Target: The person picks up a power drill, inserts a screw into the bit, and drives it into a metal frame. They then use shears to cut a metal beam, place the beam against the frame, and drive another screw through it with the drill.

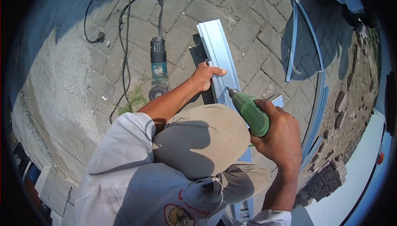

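Observation:
My left hand (205, 76) is wrapped round the edge of a shiny metal channel (216, 44), its thumb lying across the top face. In my right hand (279, 131) is a green power drill (250, 111), gripped by its body and handle. The drill's bit meets the channel's face just below my left thumb. The channel slants away from me, and its near part passes behind my bent knee (202, 139).
On the paving to the left lies a teal and black angle grinder (159, 66) with its cord (128, 39) looped beside it. Long metal strips (292, 39) lie on the right. Further right are stacked pavers (326, 180) and loose bricks (340, 102) on soil.

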`<state>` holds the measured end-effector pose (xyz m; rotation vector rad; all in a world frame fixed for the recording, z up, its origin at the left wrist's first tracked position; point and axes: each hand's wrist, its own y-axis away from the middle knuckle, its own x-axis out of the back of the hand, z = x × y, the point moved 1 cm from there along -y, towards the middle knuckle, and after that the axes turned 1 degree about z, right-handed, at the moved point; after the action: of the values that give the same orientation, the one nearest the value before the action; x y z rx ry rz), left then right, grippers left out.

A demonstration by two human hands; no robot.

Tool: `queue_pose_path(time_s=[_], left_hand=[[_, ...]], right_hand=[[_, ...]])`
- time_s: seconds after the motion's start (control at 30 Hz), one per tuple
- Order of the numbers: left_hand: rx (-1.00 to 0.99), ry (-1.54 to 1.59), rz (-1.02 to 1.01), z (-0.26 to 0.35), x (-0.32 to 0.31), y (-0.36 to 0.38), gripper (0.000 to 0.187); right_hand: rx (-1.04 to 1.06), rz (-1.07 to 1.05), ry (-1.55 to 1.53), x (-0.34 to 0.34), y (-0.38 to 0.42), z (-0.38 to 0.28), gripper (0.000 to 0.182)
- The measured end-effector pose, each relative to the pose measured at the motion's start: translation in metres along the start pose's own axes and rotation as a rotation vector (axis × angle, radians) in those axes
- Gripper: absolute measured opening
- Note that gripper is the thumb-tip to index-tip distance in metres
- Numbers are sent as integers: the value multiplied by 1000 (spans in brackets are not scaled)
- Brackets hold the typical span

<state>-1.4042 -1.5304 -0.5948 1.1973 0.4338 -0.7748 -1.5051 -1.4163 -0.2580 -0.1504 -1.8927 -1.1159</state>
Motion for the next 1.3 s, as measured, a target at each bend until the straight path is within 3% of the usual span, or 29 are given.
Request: queue_pose_path(time_s=[0.97, 1.3], left_hand=[[16, -33, 5, 3, 2, -2, 41], [64, -143, -14, 10, 3, 1, 40]], right_hand=[[43, 39, -28, -17, -8, 20, 66], [146, 77, 59, -17, 7, 34, 50]])
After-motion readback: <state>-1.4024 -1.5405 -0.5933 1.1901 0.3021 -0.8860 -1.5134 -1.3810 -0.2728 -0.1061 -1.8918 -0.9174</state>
